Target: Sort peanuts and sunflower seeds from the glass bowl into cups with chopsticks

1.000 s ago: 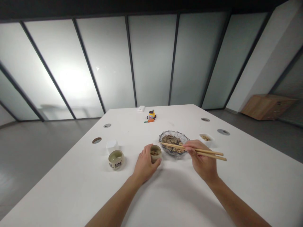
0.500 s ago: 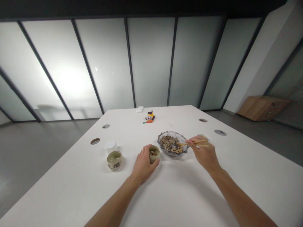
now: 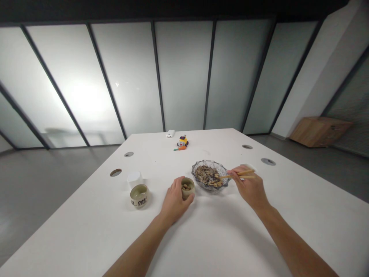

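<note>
My left hand (image 3: pixel 176 200) is wrapped round the side of a small ceramic cup (image 3: pixel 189 192) on the table, which has several peanut-like pieces inside. My right hand (image 3: pixel 250 187) grips a pair of wooden chopsticks (image 3: pixel 241 175). Their tips reach into a scalloped glass bowl (image 3: pixel 197 185), just right of the cup. Striped sunflower seeds (image 3: pixel 205 174) fill much of that bowl, with tan peanut-like pieces (image 3: pixel 216 184) along its near side. Whether the tips pinch a piece is too small to tell.
Left of my left hand stands a second ceramic cup (image 3: pixel 139 197) with dark characters, and a white block-like object (image 3: pixel 135 179) behind it. Farther back are a yellow toy vehicle (image 3: pixel 183 141), an orange toy carrot (image 3: pixel 181 148) and a white box-like device (image 3: pixel 170 133). Round holes pierce the white table (image 3: pixel 201 238).
My right hand and the chopsticks have shifted slightly, the tips moving a little to the right within the glass bowl. My left hand stays on the cup.
</note>
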`<action>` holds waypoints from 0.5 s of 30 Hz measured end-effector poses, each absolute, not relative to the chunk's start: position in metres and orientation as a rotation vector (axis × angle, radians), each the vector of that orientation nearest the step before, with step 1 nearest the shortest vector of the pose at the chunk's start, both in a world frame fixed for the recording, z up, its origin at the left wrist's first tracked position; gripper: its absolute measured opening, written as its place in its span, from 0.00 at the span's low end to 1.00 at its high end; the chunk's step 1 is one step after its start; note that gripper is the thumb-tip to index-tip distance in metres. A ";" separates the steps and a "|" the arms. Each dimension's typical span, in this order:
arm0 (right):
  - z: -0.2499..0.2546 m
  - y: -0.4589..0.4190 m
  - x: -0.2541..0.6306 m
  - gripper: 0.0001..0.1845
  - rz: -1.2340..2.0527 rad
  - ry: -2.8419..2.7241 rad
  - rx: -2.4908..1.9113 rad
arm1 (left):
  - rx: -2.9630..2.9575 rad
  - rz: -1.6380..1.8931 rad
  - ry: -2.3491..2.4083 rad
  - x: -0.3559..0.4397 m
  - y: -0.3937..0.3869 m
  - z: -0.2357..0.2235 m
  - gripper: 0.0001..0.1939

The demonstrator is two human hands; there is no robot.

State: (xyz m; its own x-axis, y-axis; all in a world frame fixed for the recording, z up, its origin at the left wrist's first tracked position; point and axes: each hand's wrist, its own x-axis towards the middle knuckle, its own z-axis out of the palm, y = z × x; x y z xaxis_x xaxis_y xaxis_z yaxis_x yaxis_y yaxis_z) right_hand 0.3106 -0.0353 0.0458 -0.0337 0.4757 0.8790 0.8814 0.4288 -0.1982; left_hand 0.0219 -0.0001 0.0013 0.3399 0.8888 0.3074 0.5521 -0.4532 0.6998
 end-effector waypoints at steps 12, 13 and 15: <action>0.048 -0.036 0.305 0.19 -0.412 -1.664 -1.150 | 2.130 0.911 1.255 0.022 -0.001 0.002 0.30; 0.049 -0.036 0.305 0.19 -0.406 -1.660 -1.150 | 2.131 0.914 1.253 0.022 -0.001 0.003 0.30; 0.049 -0.036 0.304 0.21 -0.391 -1.651 -1.154 | 2.131 0.922 1.247 0.022 -0.001 0.003 0.30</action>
State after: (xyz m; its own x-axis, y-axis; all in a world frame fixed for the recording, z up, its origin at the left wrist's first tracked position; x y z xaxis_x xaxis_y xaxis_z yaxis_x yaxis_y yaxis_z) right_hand 0.3040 -0.0361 0.0494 0.0000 0.4933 0.8698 0.8308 0.4841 -0.2745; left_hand 0.0221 -0.0011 0.0028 0.3511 0.8867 0.3009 0.5478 -0.4552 0.7020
